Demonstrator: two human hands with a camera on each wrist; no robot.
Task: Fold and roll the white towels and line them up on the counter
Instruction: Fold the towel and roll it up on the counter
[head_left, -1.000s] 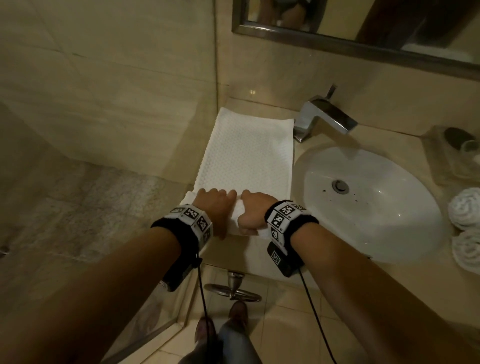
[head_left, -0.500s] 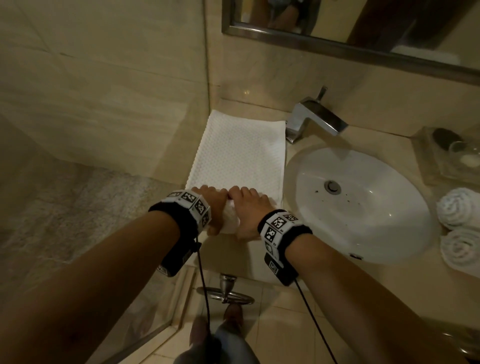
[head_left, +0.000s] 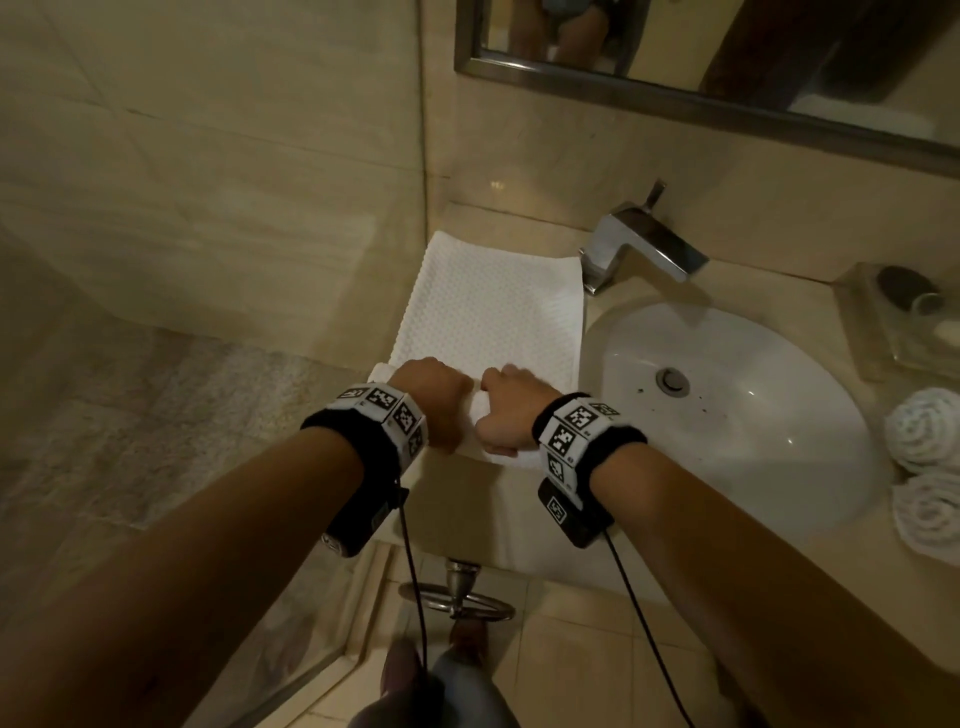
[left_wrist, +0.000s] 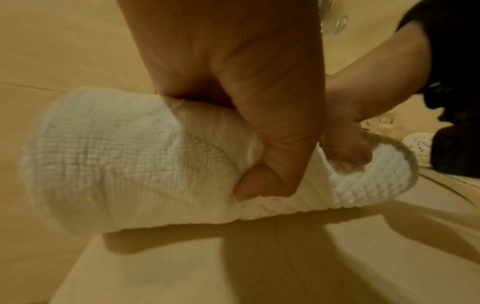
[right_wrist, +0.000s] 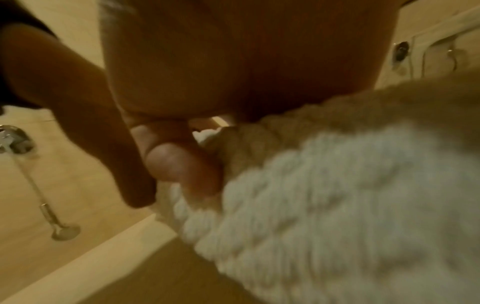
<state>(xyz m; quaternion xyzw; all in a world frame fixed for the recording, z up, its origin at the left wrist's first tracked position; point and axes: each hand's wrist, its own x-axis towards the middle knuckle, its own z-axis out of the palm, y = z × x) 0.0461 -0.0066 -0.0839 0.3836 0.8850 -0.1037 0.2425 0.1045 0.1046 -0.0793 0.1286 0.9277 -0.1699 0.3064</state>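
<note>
A white waffle-weave towel (head_left: 493, 317) lies lengthwise on the beige stone counter (head_left: 810, 597), between the tiled side wall and the white oval basin (head_left: 753, 441). Its near end is wound into a thick roll (left_wrist: 135, 164) at the counter's front edge, while the far part lies flat, reaching almost to the back wall. The left hand (head_left: 434, 402) curls over the roll's left half, its thumb (left_wrist: 270, 168) pressed into the cloth (the left-wrist view shows this plainly). The right hand (head_left: 506, 408) grips the right half just beside it, fingers wrapped over the top and thumb (right_wrist: 179, 164) tucked against the weave. Right of the basin, two finished rolled towels (head_left: 930, 467) sit side by side. Behind the basin stands a chrome faucet (head_left: 641, 247), with a clear tray (head_left: 909, 322) to its right and a framed mirror (head_left: 727, 67) above.
</note>
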